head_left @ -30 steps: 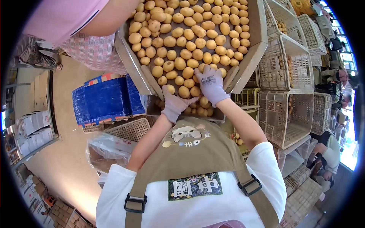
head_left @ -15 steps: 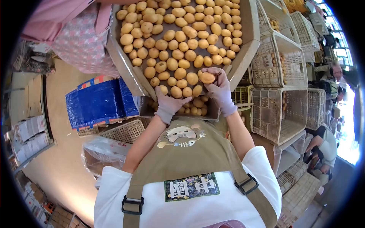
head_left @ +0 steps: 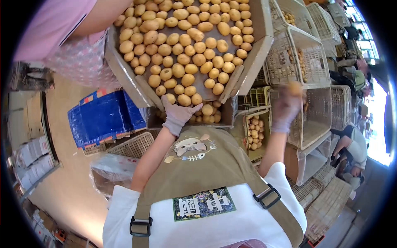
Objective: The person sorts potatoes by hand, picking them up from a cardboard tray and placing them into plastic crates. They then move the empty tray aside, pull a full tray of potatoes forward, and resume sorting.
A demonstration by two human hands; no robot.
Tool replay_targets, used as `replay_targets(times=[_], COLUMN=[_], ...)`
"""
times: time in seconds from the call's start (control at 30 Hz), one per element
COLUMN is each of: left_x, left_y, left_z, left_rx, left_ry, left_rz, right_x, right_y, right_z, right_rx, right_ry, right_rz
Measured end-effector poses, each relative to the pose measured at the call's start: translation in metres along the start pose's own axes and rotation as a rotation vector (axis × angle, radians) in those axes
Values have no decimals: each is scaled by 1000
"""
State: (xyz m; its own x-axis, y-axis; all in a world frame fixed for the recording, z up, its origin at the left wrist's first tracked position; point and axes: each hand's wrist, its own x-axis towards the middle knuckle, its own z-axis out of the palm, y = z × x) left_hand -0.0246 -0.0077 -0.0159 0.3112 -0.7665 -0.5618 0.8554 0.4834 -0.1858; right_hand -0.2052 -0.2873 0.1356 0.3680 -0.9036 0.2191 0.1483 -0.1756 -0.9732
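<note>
Many potatoes point(head_left: 183, 58) lie on a wide sorting tray point(head_left: 254, 64) with raised sides. At its narrow front mouth is my gloved left hand point(head_left: 178, 115), open with the thumb stretched sideways, fingertips against a potato point(head_left: 170, 98). Just below the mouth, a box point(head_left: 226, 120) holds more potatoes, partly hidden by that hand. Off to the right, my gloved right hand point(head_left: 286, 108) is smeared by motion. A potato point(head_left: 295, 88) shows at its fingertips, in front of a white plastic crate point(head_left: 304, 140).
White crates point(head_left: 314, 66) stand stacked on the right, some with potatoes. A yellowish crate point(head_left: 242, 134) with potatoes sits beside the box. To the left lie a blue-wrapped bundle point(head_left: 105, 118) and a plastic-covered box point(head_left: 111, 169). A person in pink point(head_left: 62, 29) stands at upper left.
My right hand has moved from the tray's mouth to the right with a potato, over the crates. My left hand stays at the mouth. The view has shifted slightly.
</note>
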Motion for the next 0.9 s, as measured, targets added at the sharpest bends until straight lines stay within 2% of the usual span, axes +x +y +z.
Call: replay_targets(times=[0.03, 0.1, 0.17, 0.2, 0.23, 0.3, 0.33, 0.4, 0.47, 0.5, 0.53, 0.6, 0.63, 0.67, 0.73, 0.8, 0.9], left_x=[0, 1, 7, 10, 12, 10, 8, 14, 14, 9, 8, 5, 3, 3, 0, 2, 9], left_y=[-1, -5, -16, -21, -23, -20, -18, -12, -4, -3, -3, -2, -2, -2, -6, -7, -4], left_z=[-2, -1, 6, 8, 9, 12, 11, -7, -23, -18, -18, -12, -8, -3, 5, 4, -10], left_rx=[30, 0, 19, 32, 41, 58, 65, -8, -18, 74, 77, 90, 130, 98, 29, 50, 19], left_ry=[-32, -64, -51, -46, -3, -84, -125, -242, -381, -294, -257, -184, -196, -157, -73, -86, -101], left_rz=[11, -9, -18, -31, -15, -16, -16, -55, -71, -26, -18, -9, 30, 20, -2, 9, -5], right_x=[31, 41, 19, 7, -2, -40, -51, -66, -65, -64, -59, -52, -46, -32, -3, 16, 31], right_y=[15, 21, -10, -11, -3, 8, 21, 42, 55, 59, 57, 63, 55, 68, 49, 71, 81], right_z=[-69, -99, -30, 0, 29, 78, 94, 110, 121, 130, 140, 144, 152, 155, 190, 218, 259], right_rx=[362, 583, 305, 262, 139, -577, -645, -1001, -1178, -1106, -1125, -1240, -1250, -1134, -1094, -1109, -1481], right_ry=[130, 274, 264, 86, -36, -381, -616, -899, -960, -739, -678, -1055, -1113, -1064, -949, -810, -925], right_rz=[8, 1, -47, 71, 105, 98, -140, -501, -411, -382, -492, -251, -201, -157, -40, -349, -333])
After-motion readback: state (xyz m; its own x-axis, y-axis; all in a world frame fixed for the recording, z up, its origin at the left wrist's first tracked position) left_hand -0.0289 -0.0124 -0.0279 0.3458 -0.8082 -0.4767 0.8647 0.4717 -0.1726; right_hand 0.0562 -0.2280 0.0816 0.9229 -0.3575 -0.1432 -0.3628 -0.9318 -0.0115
